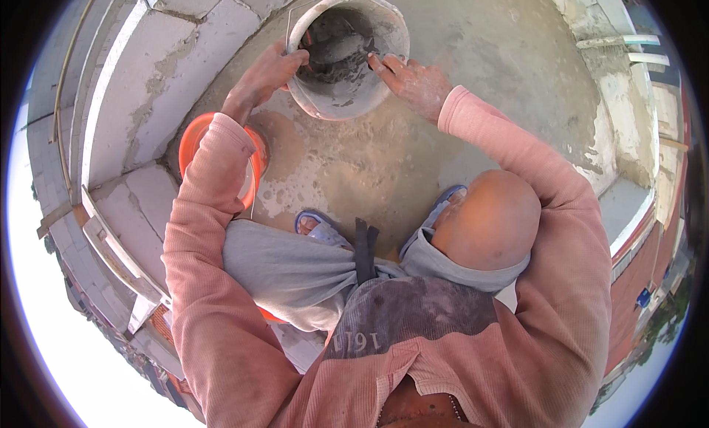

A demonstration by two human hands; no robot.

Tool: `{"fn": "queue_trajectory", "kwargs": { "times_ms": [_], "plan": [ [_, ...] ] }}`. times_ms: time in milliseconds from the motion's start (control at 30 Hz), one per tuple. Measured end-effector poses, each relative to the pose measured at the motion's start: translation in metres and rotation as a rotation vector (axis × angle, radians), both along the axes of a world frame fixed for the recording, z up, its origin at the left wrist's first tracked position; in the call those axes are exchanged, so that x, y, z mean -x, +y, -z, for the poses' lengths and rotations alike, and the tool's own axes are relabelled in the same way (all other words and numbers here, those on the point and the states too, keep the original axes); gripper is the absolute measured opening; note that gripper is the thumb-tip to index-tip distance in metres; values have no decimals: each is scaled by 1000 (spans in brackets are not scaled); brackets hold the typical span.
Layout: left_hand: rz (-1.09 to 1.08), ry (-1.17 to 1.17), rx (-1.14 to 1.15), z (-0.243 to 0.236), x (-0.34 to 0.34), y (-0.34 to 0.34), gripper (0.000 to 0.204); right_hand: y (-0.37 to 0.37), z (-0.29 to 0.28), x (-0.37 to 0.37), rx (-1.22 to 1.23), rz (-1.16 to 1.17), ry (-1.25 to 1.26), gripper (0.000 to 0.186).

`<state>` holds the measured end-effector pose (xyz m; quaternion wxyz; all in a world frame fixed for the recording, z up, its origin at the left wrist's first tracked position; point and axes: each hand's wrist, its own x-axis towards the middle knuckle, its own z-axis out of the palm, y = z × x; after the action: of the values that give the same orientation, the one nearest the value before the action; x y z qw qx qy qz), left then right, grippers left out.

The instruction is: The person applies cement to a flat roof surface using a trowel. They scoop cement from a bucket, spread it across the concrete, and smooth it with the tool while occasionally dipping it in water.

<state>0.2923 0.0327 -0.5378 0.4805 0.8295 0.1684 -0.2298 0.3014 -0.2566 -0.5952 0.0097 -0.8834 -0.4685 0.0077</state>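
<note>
A grey, mortar-smeared bucket stands tilted on the concrete floor in front of my knees, with wet grey mortar inside. My left hand grips its left rim. My right hand is at the right rim, its fingertips closed on the dark handle of a trowel. The trowel's blade lies in the mortar. I am squatting, with both pink sleeves reaching forward.
An orange tub sits on the floor under my left forearm. A wall of pale concrete blocks runs along the left. My feet in blue sandals rest on the damp floor. A low ledge borders the right side.
</note>
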Motion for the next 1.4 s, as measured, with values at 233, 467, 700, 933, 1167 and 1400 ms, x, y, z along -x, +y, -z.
{"fn": "queue_trajectory", "kwargs": {
  "times_ms": [233, 467, 700, 933, 1167, 1400],
  "plan": [
    [19, 88, 49, -16, 9, -13, 46, -5, -37, -15, -59, 100, -30, 68],
    [-26, 38, 101, -14, 8, -20, 45, -18, -1, 13, 121, 71, 80, 68],
    [9, 64, 113, -6, 11, -28, 48, 8, -16, 12, 66, 260, 98, 65],
    [66, -64, 5, 6, 16, -24, 60, -20, 9, -7, -95, 107, 269, 55],
    [-32, 58, 131, 0, 16, -23, 58, -15, 18, 27, 7, 256, 207, 48],
    [45, 36, 19, 0, 20, -16, 52, -7, -1, 9, -160, 260, 217, 48]
  ]
}}
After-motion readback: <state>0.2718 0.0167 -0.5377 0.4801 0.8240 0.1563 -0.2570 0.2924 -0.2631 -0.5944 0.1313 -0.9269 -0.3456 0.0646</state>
